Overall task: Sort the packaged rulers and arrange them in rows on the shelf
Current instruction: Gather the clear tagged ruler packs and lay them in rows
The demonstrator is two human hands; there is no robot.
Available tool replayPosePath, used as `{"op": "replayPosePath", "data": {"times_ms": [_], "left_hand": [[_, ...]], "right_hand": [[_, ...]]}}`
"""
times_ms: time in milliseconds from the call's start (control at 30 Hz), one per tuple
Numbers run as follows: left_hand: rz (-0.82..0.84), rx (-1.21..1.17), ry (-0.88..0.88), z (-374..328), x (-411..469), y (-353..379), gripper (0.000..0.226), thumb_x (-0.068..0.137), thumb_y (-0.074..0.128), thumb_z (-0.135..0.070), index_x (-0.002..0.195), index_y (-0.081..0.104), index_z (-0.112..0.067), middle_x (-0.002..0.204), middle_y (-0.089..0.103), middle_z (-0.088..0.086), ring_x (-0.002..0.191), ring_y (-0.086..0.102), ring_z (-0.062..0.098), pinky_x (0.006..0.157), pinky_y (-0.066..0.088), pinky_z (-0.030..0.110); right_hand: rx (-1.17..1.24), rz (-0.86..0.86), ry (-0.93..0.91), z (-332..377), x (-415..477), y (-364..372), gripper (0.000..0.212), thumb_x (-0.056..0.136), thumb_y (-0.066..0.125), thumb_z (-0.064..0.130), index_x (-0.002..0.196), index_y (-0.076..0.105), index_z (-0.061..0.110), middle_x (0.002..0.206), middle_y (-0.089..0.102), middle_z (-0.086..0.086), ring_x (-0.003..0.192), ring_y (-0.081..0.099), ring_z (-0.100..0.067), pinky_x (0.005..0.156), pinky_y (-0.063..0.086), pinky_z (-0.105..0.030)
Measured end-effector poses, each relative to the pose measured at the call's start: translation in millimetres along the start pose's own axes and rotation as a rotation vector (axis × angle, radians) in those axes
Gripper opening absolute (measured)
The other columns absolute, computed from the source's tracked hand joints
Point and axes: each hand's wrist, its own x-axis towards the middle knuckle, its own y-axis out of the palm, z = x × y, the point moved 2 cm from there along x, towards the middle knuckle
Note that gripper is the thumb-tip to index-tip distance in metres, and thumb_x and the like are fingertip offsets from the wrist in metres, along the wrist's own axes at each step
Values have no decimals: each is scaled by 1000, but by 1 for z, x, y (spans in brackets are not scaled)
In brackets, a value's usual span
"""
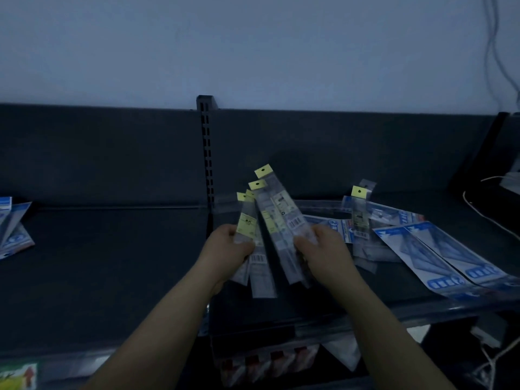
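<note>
Dim light. Gripped in the left hand, fingers curled: clear plastic ruler packets with yellow hang tabs, tabs pointing to 12 o'clock. Pinched in the right hand, just beside at 1 o'clock: a second fan of like packets. Both held over a dark grey metal shelf. Lying toward 3 o'clock: one lone yellow-tabbed packet among blue-and-white flat packages. More blue-and-white packages at 9 o'clock.

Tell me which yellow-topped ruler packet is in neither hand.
The yellow-topped clear packet lying on blue-and-white packets at right; the left hand and right hand grip the other packets.
</note>
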Motion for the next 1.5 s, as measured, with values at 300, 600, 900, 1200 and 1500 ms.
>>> {"op": "replayPosePath", "data": {"times_ms": [300,600,900,1200,1500], "left_hand": [[-177,-82,43,5,-26,-33,34,89,67,-14,120,54,-15,105,66,0,91,66,18,76,57,33],[-342,-86,73,16,-64,-114,31,89,67,-16,116,52,-19,103,66,-6,89,66,12,69,57,28],[-553,-68,-8,49,-133,-239,32,87,68,-18,116,55,-18,106,68,-4,92,66,16,86,55,44],[-734,-18,-37,88,-222,-387,29,90,66,-21,114,49,-24,114,58,-4,95,60,12,87,53,41],[-860,85,-98,124,-265,-488,59,92,63,-26,144,36,-14,138,48,1,110,54,15,82,43,26]], "right_hand": [[71,67,-86,25,0,43,23,93,51,17,71,46,10,68,48,-2,58,44,-10,43,33,-11],[56,174,-214,86,-15,111,12,91,53,21,84,56,12,84,60,-3,72,55,-14,55,39,-25],[137,395,-314,174,-72,216,18,91,53,19,73,52,19,70,54,7,59,50,-6,54,38,-20],[148,556,-423,275,-155,343,24,95,52,22,87,50,-1,77,48,-16,64,44,-17,56,34,-29],[167,677,-478,339,-203,433,18,95,52,23,88,53,6,82,55,-11,75,55,-23,64,42,-32]]}}
